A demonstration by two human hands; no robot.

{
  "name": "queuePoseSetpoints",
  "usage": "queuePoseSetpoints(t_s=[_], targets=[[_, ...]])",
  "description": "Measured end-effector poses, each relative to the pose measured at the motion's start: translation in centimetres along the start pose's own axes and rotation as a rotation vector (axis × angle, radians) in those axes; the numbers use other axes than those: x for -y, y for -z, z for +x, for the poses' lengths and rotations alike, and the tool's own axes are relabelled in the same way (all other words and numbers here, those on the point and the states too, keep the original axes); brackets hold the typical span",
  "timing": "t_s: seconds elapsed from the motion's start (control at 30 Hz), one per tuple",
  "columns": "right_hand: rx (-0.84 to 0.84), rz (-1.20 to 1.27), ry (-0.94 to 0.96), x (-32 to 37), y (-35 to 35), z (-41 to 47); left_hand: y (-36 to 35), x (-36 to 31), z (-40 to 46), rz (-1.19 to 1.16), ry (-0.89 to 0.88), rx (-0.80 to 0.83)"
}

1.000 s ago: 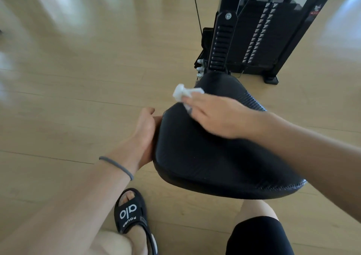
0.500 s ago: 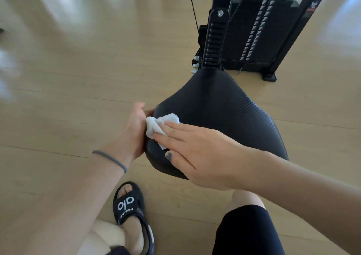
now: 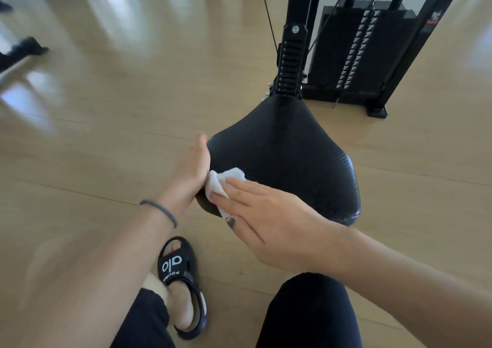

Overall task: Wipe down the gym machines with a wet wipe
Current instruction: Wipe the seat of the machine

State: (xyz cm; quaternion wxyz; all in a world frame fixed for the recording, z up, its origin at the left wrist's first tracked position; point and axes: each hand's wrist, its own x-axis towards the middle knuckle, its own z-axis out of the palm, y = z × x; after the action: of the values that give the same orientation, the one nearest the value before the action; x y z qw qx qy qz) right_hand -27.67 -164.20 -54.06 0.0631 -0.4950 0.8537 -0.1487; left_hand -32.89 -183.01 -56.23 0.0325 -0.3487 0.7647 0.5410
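Note:
A black padded seat [image 3: 287, 155] of a gym machine stands in the middle of the view. My left hand [image 3: 190, 171] grips the seat's left edge, with a grey band on its wrist. My right hand [image 3: 269, 222] lies flat on the near left part of the seat and presses a crumpled white wet wipe [image 3: 222, 183] under its fingers. The wipe touches my left hand. The near edge of the seat is hidden under my right hand.
Behind the seat rise the machine's black post [image 3: 291, 54] and its weight stack [image 3: 362, 52] in a black frame. Light wooden floor [image 3: 106, 123] lies all around. My left foot in a black sandal [image 3: 182, 281] stands below the seat. Dark gear sits far left.
My right hand slid the wipe from the seat's far left side down to its near left edge. The left hand kept its grip. The camera has tilted up.

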Motion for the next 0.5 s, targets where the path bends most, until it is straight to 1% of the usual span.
queuePoseSetpoints(t_s=[0.07, 0.1, 0.17, 0.27, 0.33, 0.37, 0.4, 0.47, 0.5], targets=[[0.073, 0.042, -0.089, -2.8, 1.2, -1.6, -0.2, -0.1, -0.4, 0.047, -0.024, -0.031], [0.078, 0.044, -0.155, -4.6, 1.7, -2.1, -0.3, -0.2, -0.5, 0.072, -0.040, -0.032], [0.041, 0.013, -0.281, -7.3, 2.2, -1.9, -0.4, -0.2, -0.4, 0.092, -0.043, -0.021], [-0.019, 0.043, -0.370, -8.2, 1.2, 1.0, -0.5, 0.1, -0.2, 0.082, -0.045, -0.033], [-0.098, 0.022, -0.388, -6.9, 0.3, 3.2, -0.4, 0.6, 0.5, 0.036, -0.046, 0.003], [-0.129, 0.000, -0.358, -5.8, -0.3, 3.8, -0.4, 0.8, 0.9, 0.002, -0.051, 0.021], [-0.124, -0.042, -0.298, -4.6, -0.5, 4.0, -0.4, 0.9, 1.2, -0.026, -0.046, 0.032], [-0.089, 0.025, -0.254, -2.2, -0.9, 3.5, -0.1, 0.8, 1.3, -0.030, -0.010, 0.054], [-0.084, 0.082, -0.250, -1.2, -0.9, 3.0, 0.0, 0.6, 1.2, 0.009, 0.008, 0.080]])
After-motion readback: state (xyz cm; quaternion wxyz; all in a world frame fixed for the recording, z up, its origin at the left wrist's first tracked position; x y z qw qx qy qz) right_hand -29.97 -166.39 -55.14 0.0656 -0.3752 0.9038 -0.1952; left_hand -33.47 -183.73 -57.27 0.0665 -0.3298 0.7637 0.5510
